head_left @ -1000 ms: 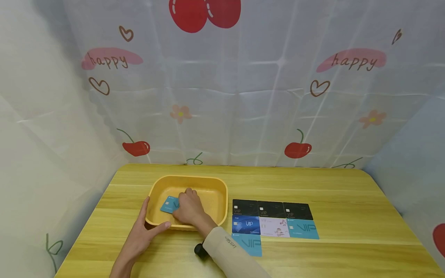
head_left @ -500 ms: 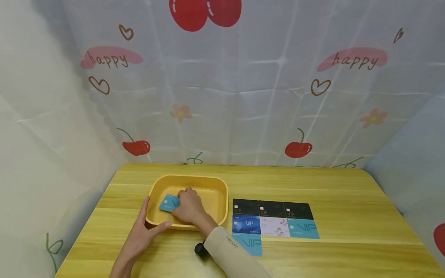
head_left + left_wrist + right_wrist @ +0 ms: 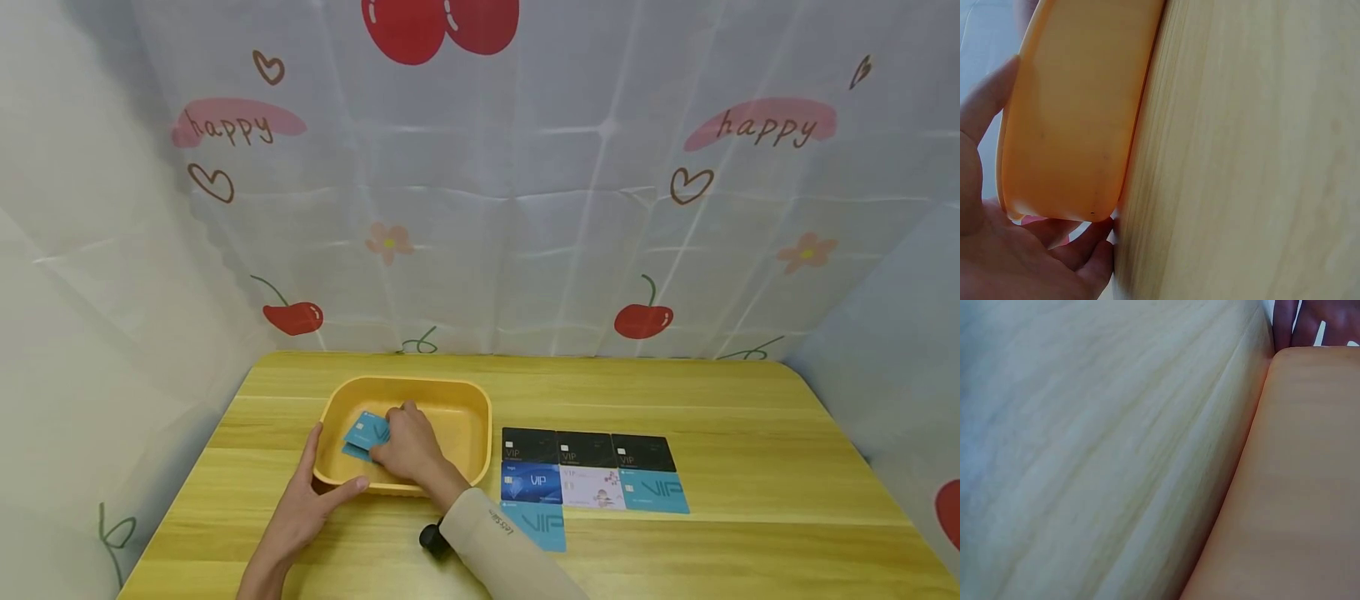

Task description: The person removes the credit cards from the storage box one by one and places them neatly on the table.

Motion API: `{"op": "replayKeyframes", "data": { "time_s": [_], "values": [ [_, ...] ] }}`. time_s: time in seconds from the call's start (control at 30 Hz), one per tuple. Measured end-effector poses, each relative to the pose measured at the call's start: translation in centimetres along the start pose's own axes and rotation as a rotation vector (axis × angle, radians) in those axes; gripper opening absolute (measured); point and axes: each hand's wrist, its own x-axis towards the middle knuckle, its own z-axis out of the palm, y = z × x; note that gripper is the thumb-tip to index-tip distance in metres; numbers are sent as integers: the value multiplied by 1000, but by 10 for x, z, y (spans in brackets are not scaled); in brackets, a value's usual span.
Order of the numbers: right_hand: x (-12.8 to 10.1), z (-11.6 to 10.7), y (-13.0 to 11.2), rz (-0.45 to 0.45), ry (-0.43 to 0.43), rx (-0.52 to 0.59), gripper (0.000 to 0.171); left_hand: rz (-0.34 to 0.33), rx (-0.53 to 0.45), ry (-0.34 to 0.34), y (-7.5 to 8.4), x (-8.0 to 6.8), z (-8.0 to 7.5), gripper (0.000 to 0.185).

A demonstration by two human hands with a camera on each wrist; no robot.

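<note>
A yellow plastic tub stands on the table, left of centre in the head view. At its front left corner my left hand holds it, thumb on the front rim and fingers along the left side; the left wrist view shows this hand around the tub's outer wall. Inside the tub my right hand pinches the right end of a light blue VIP card, tilted up. Under it lies a second blue card, mostly covered. My right fingertips are partly hidden; the right wrist view shows only the tub's outside, table and left fingers.
Right of the tub, cards lie edge to edge in rows: black cards at the back, then a dark blue card, a pink flowered card and a light blue card. Another light blue card lies in front, partly behind my sleeve.
The blue card in my right hand has tilted up and shifted slightly backward, uncovering a second blue card beneath. My left hand has stayed at the tub's corner.
</note>
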Motion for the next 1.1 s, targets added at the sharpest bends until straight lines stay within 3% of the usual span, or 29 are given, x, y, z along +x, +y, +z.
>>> {"op": "replayKeyframes", "data": {
  "time_s": [0.3, 0.87, 1.1],
  "values": [
    [0, -1, -1, 11, -17, -35, 47, 12, 1, 4, 0, 1, 0, 115],
    [-8, -9, -4, -39, -13, 93, 50, -9, 23, 4, -2, 0, 0, 116],
    [-13, -13, -4, -78, 16, 93, 50, 0, 14, 1, -2, 0, 0, 115]
  ]
}}
